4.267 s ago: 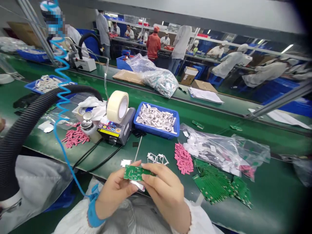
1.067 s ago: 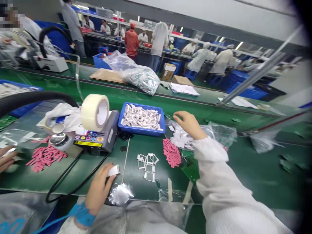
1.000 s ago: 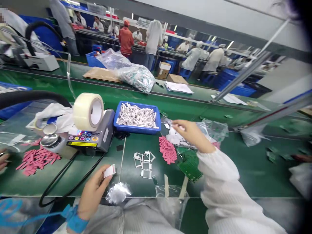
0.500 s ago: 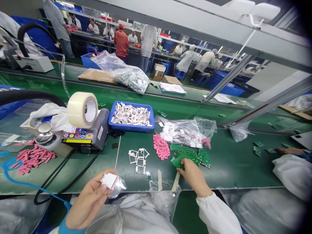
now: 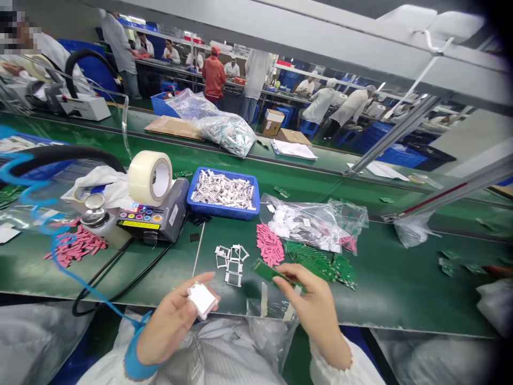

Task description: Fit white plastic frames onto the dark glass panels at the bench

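My left hand (image 5: 170, 320) is gripping a white piece (image 5: 202, 299) above the tabletop's (image 5: 401, 289) near edge; my right hand (image 5: 310, 297) is pinching a green board (image 5: 265, 270) near the pink strips (image 5: 268, 244). I'm judging light, edge-only contact best.

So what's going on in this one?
At a green table, a person's left hand holds a white piece and the right hand a green circuit board, the two apart. Loose white frames lie beyond the hands, with pink strips and more boards to their right. Farther back sits a blue bin of white parts.
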Demonstrator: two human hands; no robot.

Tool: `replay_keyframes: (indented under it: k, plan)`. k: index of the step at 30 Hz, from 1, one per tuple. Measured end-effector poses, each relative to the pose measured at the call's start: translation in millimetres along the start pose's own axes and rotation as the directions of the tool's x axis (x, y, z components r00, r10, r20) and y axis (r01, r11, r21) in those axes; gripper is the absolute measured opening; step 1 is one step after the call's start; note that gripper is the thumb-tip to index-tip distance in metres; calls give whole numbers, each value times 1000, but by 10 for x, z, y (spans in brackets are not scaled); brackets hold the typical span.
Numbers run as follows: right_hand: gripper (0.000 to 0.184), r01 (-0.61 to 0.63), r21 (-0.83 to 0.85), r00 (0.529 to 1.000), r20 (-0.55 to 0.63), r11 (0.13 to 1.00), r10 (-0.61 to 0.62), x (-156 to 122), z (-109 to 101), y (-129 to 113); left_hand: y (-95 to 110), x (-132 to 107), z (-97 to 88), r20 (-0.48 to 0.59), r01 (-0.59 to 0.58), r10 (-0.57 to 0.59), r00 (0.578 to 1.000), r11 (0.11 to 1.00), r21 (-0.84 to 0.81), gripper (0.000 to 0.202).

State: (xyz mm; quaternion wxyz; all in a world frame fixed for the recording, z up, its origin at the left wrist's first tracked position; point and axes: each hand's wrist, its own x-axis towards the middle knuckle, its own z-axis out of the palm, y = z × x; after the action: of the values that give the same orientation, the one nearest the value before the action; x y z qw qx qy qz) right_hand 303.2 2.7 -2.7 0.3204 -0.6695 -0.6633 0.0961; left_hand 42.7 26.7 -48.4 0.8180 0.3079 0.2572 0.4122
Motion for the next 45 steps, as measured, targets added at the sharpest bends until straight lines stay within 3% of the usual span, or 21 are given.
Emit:
replay_keyframes:
  k: [2, 4, 6, 8, 11, 14, 16, 19, 22, 25, 30, 32, 39, 45]
  plan:
    - [3, 249, 185, 966, -120, 951, -229, 58, 123, -387, -20, 11, 85, 52, -34, 32, 998, 999, 38, 48]
    - [8, 433, 237, 897, -212, 869, -389, 109, 255, -715, -13, 8, 135, 70, -60, 57, 996, 997, 47, 52]
    - [13, 535, 279, 843, -237, 797, -483, 148, 373, -935, 13, -14, 135, 37, -111, 109, 993, 993, 36, 51]
    - [13, 564, 331, 826, -206, 757, -525, 175, 471, -1038, 49, -51, 94, -33, -197, 198, 980, 979, 45, 42]
    - [11, 565, 371, 817, -128, 737, -562, 202, 570, -1035, 100, -110, 11, -158, -289, 307, 938, 949, 129, 31]
    - [14, 561, 402, 804, -59, 723, -591, 217, 605, -973, 133, -129, -36, -250, -320, 364, 897, 926, 201, 34]
    - [16, 553, 423, 804, -46, 718, -593, 222, 592, -950, 143, -118, -29, -265, -312, 350, 899, 934, 176, 37]
    - [15, 540, 428, 819, -66, 725, -571, 241, 542, -949, 155, -97, 31, -229, -236, 237, 944, 971, 31, 43]
    - [12, 569, 445, 797, -88, 692, -598, 295, 506, -955, 188, -105, 107, -157, -69, 57, 986, 995, -73, 35]
    - [12, 633, 476, 718, -67, 611, -692, 391, 509, -939, 244, -131, 147, -86, 68, -80, 993, 989, -130, 23]
    - [12, 697, 561, 548, -14, 447, -836, 565, 545, -883, 311, -140, 116, 15, 114, -114, 993, 977, -179, 32]
    - [11, 704, 584, 509, -15, 406, -861, 606, 552, -872, 318, -137, 94, 31, 117, -114, 993, 977, -178, 39]
    - [16, 674, 594, 534, 21, 440, -845, 663, 536, -857, 338, -175, 66, 45, 118, -113, 993, 984, -134, 39]
    - [13, 694, 577, 482, 71, 430, -873, 689, 519, -866, 330, -189, 4, 22, 114, -112, 993, 984, -136, 39]
